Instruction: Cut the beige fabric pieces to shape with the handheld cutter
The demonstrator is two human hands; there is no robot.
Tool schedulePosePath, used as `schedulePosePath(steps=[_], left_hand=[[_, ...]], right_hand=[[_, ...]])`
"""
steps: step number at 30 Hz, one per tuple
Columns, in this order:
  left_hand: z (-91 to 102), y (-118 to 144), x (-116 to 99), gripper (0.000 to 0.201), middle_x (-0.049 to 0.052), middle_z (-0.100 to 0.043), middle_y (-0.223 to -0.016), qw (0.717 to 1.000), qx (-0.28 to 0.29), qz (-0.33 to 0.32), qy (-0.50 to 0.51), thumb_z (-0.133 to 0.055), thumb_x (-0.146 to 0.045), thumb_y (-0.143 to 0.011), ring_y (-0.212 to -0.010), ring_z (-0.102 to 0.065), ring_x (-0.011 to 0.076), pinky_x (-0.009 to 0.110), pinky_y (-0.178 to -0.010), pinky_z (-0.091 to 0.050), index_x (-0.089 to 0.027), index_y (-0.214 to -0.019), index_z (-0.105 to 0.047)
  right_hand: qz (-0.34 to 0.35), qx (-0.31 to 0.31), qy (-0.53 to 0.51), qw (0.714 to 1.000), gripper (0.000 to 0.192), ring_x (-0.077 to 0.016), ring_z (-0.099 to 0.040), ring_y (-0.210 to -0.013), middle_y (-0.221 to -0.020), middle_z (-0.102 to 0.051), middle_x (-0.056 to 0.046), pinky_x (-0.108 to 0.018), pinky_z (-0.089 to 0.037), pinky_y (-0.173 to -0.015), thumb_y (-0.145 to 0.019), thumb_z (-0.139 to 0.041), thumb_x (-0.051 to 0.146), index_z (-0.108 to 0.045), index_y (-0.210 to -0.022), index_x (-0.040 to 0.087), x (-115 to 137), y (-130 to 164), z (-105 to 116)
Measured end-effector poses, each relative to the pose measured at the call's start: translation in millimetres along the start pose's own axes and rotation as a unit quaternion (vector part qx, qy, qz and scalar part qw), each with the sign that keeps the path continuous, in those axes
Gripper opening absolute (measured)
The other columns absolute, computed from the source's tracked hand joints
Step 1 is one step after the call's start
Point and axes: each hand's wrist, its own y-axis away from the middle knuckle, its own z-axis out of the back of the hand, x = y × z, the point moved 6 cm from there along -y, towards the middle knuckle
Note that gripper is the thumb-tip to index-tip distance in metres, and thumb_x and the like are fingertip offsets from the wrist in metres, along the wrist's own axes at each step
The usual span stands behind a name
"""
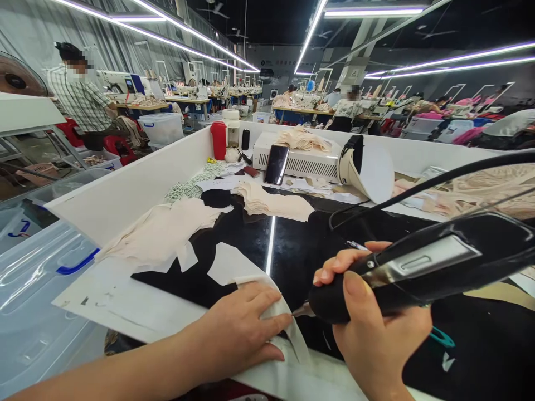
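Head view: white cloth [228, 264] lies on black worktop [309, 250] beneath strip lights [374, 11].

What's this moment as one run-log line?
left hand: pressing curved off-white fabric piece; right hand: gripping black corded handheld tool; surface: glossy black panel

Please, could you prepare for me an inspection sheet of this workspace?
Surface: glossy black top, reflecting a ceiling light; white board along its left side.
Job's things: pale cloth piece; black handheld tool, metal tip close to left fingertips.
Clutter: pale cloth stack, phone, red container, white scrap.
Grips: left hand rests on cloth piece; right hand wraps around tool.
Cables: thick black cable above the tool; its connection cannot be seen.
Surroundings: seated person at left; clear plastic bin beside the board.
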Motion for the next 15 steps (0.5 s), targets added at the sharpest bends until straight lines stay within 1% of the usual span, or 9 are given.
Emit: schedulePosePath(steps=[5,10,15], left_hand=[[-2.8,1,-2,0.059,0.016,-0.066,-0.137,1.000,0.014,0.003,-0.007,-0.082,-0.052,-0.094,-0.127,-0.065,0.0321,0.048,-0.115,-0.052,-0.019,-0.139,-0.063],[-6.6,0,-2,0.064,0.017,-0.065,-0.140,1.000,0.015,0.003,-0.012,-0.086,-0.054,-0.090,-0.129,-0.064,0.0341,0.052,-0.115,-0.052,-0.018,-0.138,-0.063],[-7.2,-2,-4,0.064,0.018,-0.065,-0.139,1.000,0.018,0.004,-0.008,-0.085,-0.055,-0.090,-0.129,-0.064,0.0337,0.050,-0.115,-0.052,-0.017,-0.137,-0.065]], right_hand=[[-0.003,-0.003,0.001,1.000,0.038,-0.0149,-0.067,-0.062,-0.079,-0.071,0.005,-0.032,-0.061,-0.061,-0.083,-0.089,0.027,-0.065,-0.112,0.025,2,-1,-1],[0.013,-0.020,-0.007,1.000,0.039,-0.0154,-0.065,-0.059,-0.075,-0.071,0.005,-0.032,-0.060,-0.058,-0.080,-0.090,0.028,-0.064,-0.110,0.024,4,-9,-6],[0.007,-0.021,-0.013,1.000,0.041,-0.0154,-0.065,-0.059,-0.075,-0.071,0.005,-0.032,-0.060,-0.057,-0.078,-0.090,0.026,-0.064,-0.110,0.024,0,-13,-8]])
